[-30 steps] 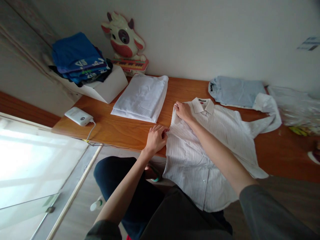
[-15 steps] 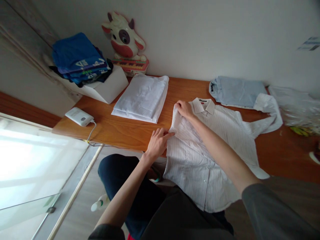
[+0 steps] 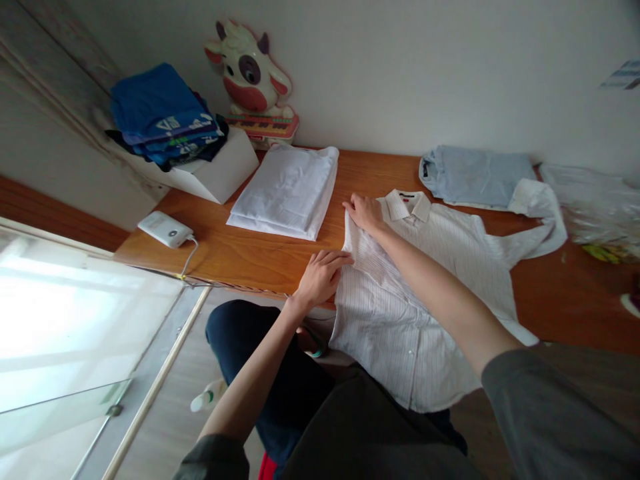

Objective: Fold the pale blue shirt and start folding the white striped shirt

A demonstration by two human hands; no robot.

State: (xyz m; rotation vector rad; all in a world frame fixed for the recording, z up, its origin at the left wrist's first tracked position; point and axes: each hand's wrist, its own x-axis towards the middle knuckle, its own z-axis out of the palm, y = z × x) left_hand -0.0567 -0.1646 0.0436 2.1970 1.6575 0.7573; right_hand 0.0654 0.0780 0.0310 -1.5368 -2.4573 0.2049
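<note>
A white striped button-up shirt (image 3: 425, 320) lies front up, its collar toward the wall and its hem hanging over the table's near edge. The sleeve on the right (image 3: 535, 233) stretches out and bends up; on the left side the sleeve looks folded in over the body. My left hand (image 3: 323, 277) rests at the shirt's left side edge, fingers stretched out with the tips on the fabric. Up at the left shoulder is my right hand (image 3: 365, 212), its fingers apart and reaching past the cloth's edge. My right forearm crosses over the shirt front.
Left of the shirt lies a folded white garment (image 3: 290, 187). A blue clothes stack (image 3: 165, 120) sits on a white box (image 3: 220, 167) beside a cow toy keyboard (image 3: 255, 80). A corded white device (image 3: 165, 229), folded light-blue shirt (image 3: 480, 173) and clear plastic bags (image 3: 590, 200) share the wooden table (image 3: 250, 257).
My right hand has shifted slightly left at the shoulder and its fingers have spread. The fingers of my left hand have straightened over the shirt's edge. The view has moved slightly.
</note>
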